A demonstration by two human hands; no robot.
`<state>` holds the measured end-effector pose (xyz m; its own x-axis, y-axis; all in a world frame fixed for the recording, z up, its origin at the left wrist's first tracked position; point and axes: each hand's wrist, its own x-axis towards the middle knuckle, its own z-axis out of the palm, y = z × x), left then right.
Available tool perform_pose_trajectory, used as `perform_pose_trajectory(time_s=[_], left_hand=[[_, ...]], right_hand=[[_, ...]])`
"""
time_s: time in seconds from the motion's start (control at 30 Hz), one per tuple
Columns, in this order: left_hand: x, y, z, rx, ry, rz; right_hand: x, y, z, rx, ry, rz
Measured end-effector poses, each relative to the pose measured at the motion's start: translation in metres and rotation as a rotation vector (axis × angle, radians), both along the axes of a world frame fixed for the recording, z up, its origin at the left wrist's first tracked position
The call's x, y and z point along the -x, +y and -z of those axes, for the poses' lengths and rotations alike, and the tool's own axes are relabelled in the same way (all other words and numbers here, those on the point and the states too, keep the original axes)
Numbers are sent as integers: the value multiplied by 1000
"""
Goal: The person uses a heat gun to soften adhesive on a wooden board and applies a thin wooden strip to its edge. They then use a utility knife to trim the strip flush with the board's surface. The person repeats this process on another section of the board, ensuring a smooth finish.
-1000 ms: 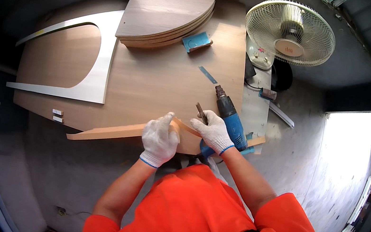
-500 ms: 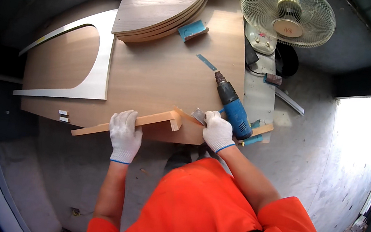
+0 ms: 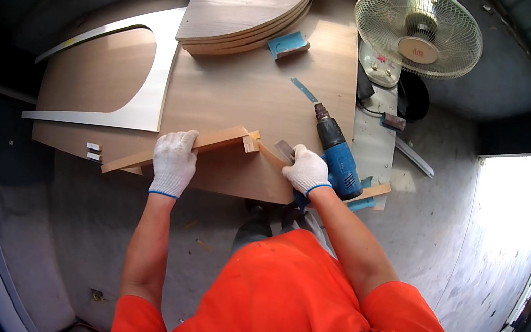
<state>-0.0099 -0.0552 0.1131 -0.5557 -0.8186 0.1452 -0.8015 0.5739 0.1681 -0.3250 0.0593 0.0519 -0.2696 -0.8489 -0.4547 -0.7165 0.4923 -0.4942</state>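
Observation:
My left hand (image 3: pixel 174 162), in a white knit glove, is closed around a long wooden strip (image 3: pixel 218 138) over the near edge of the workbench. The strip slants up to the right, and a small wooden block (image 3: pixel 251 144) shows at its far end. In my gloved right hand (image 3: pixel 308 171) is a flat metal scraper blade (image 3: pixel 285 150), its tip pointing toward that end, apart from it. Beneath the blade a thin tan strip (image 3: pixel 270 156) shows, partly hidden by the hand. Right beside my right hand lies a blue heat gun (image 3: pixel 339 158), nozzle pointing away.
Curved boards (image 3: pixel 247 15) are stacked at the back, near a blue-lined block (image 3: pixel 288 46). A white cut-out panel (image 3: pixel 159 74) lies left. A thin blade (image 3: pixel 304 90) rests ahead of the heat gun. A fan (image 3: pixel 419 31) stands far right; a light wood piece (image 3: pixel 371 191) lies at right.
My left hand and the wooden strip have moved away from me and slightly left. My right hand with the scraper has also shifted a little farther away. The view has turned slightly.

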Motion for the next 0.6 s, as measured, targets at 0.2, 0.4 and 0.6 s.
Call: perform_pose_trajectory(time_s=[0.2, 0.4, 0.6], left_hand=[[38, 39, -30, 273, 249, 156], [97, 112, -17, 180, 467, 536], [80, 126, 5, 26, 562, 397]], right_hand=[[8, 2, -43, 117, -237, 191], [25, 45, -96, -97, -1087, 122], [11, 52, -86, -340, -1297, 222]])
